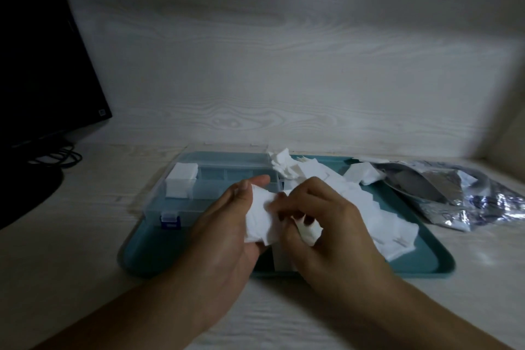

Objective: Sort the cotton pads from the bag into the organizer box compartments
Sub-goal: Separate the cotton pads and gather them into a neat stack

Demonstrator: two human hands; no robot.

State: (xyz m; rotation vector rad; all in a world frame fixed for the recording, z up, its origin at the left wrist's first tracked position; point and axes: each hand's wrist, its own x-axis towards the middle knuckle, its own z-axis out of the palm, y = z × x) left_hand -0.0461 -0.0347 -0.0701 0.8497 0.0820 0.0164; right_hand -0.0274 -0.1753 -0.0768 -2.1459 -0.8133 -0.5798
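Home desk or small office nook, dimly lit; pale wood-grain desktop [85, 207] and matching back panel [284, 65]; dark monitor [42, 51] at left on stand, black cables [59, 156] looped beneath; teal tray [426, 261] set on desk.

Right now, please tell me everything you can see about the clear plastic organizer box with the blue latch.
The clear plastic organizer box sits on the left part of the teal tray, with its long side facing the person. It is see-through, with thin dividers making several compartments. A blue latch is on its front wall. The far-left compartment holds a neat stack of white square cotton pads; the middle compartments look empty. The left hand hides its front right part. Its lid seems open at the back.
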